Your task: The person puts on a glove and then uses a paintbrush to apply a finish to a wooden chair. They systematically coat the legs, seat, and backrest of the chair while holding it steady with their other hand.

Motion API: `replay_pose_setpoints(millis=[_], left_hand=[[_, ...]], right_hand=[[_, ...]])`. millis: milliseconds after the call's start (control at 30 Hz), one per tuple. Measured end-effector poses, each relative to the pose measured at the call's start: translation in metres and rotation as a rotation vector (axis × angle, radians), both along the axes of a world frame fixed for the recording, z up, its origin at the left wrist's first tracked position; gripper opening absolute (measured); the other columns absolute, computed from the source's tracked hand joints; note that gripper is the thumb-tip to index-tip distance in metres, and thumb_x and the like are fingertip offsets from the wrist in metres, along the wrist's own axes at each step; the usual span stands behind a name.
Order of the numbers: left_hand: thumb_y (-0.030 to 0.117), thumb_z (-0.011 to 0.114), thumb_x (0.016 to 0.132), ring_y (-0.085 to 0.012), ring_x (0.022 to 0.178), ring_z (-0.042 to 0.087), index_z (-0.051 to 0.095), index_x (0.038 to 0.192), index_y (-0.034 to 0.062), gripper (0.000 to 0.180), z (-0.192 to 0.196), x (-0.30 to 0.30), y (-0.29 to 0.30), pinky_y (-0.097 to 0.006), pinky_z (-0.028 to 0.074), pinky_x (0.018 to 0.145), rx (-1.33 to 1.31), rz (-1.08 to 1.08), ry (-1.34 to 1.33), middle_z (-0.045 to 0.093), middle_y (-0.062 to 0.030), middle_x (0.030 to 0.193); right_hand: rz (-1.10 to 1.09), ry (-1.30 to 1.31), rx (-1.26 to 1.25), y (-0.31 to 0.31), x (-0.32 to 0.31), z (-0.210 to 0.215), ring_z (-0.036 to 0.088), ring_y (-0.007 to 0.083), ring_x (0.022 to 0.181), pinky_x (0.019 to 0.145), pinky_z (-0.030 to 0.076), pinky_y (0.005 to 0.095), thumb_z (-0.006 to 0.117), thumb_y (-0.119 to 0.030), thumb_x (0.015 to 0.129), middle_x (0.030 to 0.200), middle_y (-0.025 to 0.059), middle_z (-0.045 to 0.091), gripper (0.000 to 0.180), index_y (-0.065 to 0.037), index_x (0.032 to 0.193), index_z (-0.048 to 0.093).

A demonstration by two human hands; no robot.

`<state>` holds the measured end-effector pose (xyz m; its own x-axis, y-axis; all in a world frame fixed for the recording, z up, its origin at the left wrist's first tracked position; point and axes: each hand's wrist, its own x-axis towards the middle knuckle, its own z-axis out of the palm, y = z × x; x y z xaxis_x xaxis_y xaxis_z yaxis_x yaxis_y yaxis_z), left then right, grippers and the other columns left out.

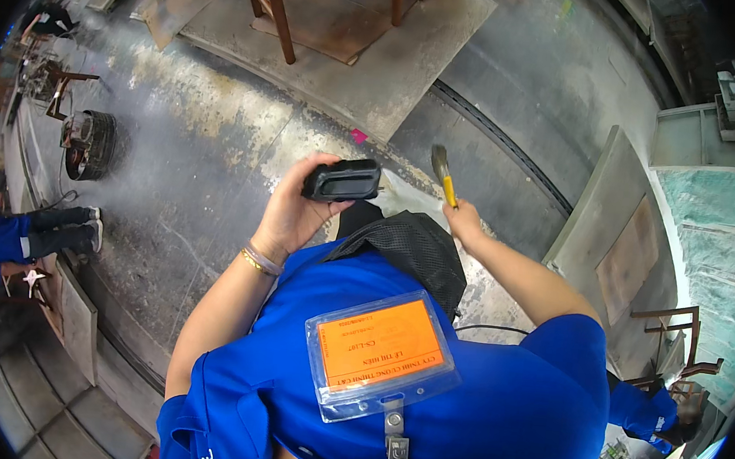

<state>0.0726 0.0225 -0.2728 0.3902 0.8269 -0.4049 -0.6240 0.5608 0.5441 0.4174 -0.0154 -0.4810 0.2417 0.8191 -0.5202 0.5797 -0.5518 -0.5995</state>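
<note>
My left hand (289, 209) is closed around a small black rectangular plastic case or tub (342, 180), raised in front of my body; its contents, if any, cannot be made out. To the right of it, my right hand (466, 224) grips a brush (441, 168) by its yellow handle, bristles pointing up and away from me. The brush and the black piece are apart. A black mesh cloth or bag (410, 246) hangs at my waist between the two hands.
Wooden chair legs (277, 12) stand on a grey board (337, 78) ahead. A dark floor track (506, 145) runs at the right beside a leaning panel (605, 207). A round machine (88, 146) stands far left. People in blue (4, 233) are at both sides.
</note>
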Motion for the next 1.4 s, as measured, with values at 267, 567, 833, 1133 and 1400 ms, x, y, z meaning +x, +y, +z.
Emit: replay_pose_setpoints(millis=[267,567,833,1133,1400], left_hand=[[0.030,0.072,0.103,-0.0152,0.065,0.069,0.070,0.117,0.0021,0.032,0.055,0.023,0.026,-0.034,0.058,0.070,0.616,-0.886,0.768,0.072,-0.0061,0.094],[0.021,0.077,0.090,-0.0336,0.088,0.074,0.066,0.099,0.0092,0.019,0.075,0.065,0.015,-0.045,0.058,0.072,1.409,-1.014,1.379,0.076,-0.0093,0.096],[0.019,0.077,0.089,-0.0330,0.078,0.072,0.065,0.093,0.0086,0.016,0.074,0.015,0.009,-0.044,0.056,0.068,1.342,-1.117,1.490,0.071,-0.0077,0.085],[0.018,0.075,0.084,-0.0257,0.074,0.072,0.070,0.085,0.0090,0.010,0.099,0.105,0.011,-0.039,0.059,0.068,2.020,-0.856,1.202,0.066,-0.0059,0.091],[0.022,0.073,0.087,-0.0247,0.082,0.076,0.075,0.085,0.0101,0.012,0.065,0.161,-0.014,-0.040,0.061,0.073,2.194,-1.357,0.912,0.071,-0.0050,0.086]], right_hand=[[0.019,0.078,-0.195,0.024,0.021,0.053,0.076,0.0311,0.075,0.069,0.058,0.0454,0.066,-0.035,0.100,0.091,0.0221,0.073,0.042,0.006,0.111,0.068],[-0.396,0.391,-0.509,-0.099,0.014,0.107,0.071,0.0278,0.081,0.064,0.065,0.0458,0.059,-0.029,0.104,0.101,0.0186,0.065,0.042,0.008,0.125,0.058],[-0.535,0.516,-0.308,-0.095,-0.023,0.161,0.062,0.0221,0.079,0.060,0.064,0.0421,0.058,-0.031,0.106,0.098,0.0124,0.058,0.040,0.005,0.122,0.057],[-0.453,0.430,-0.223,-0.090,-0.022,0.152,0.072,0.0299,0.070,0.054,0.062,0.0407,0.062,-0.026,0.102,0.095,0.0207,0.067,0.038,0.009,0.116,0.058],[-0.462,0.416,-0.190,-0.096,-0.022,0.136,0.071,0.0280,0.071,0.054,0.062,0.0420,0.063,-0.025,0.101,0.090,0.0164,0.065,0.037,0.009,0.113,0.059]])
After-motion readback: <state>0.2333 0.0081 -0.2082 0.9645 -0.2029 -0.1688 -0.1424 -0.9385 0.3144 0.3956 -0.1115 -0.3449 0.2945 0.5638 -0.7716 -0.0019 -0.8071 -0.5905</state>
